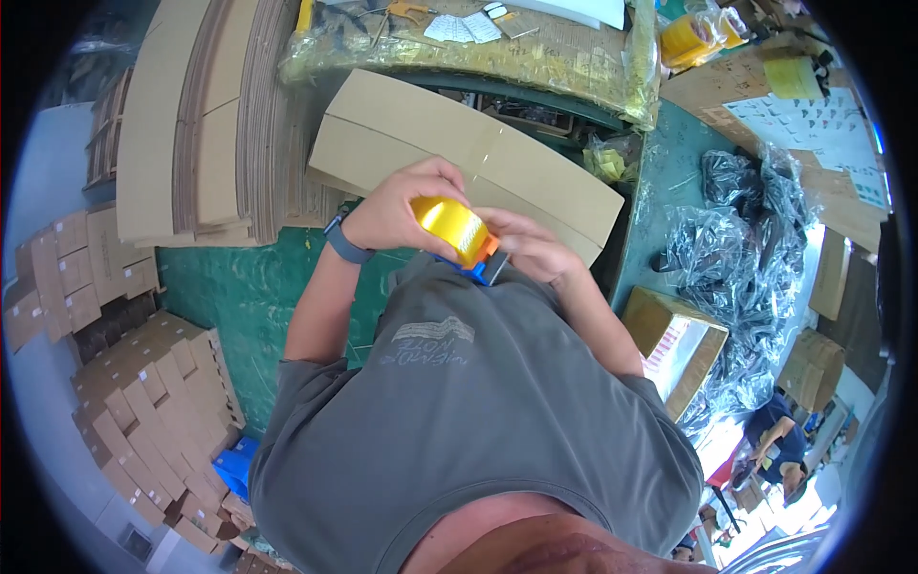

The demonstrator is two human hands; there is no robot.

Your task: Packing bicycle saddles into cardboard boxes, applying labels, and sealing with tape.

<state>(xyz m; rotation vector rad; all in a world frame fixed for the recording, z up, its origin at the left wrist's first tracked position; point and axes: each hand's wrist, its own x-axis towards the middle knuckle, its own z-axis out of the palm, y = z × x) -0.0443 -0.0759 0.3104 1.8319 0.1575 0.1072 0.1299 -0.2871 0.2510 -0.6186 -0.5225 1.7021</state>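
Note:
A tape dispenser with a wide yellow roll (449, 228) and blue and orange parts is held up in front of my chest. My left hand (400, 206), with a dark watch on the wrist, is closed round the roll from the left side. From the right, my right hand (532, 247) has its fingers bent against the dispenser's orange and dark front end. Part of those fingers is hidden behind the roll. Just beyond both hands lies a long brown cardboard box (459, 143), its top flaps meeting along a seam.
Tall stacks of flat cardboard (215, 124) stand at the left. A workbench (363, 53) wrapped in yellowed tape is at the back. Crumpled plastic bags (717, 249) and a taped carton (684, 335) lie on the right. Many boxes (158, 411) are piled lower left; another person (770, 445) is far right.

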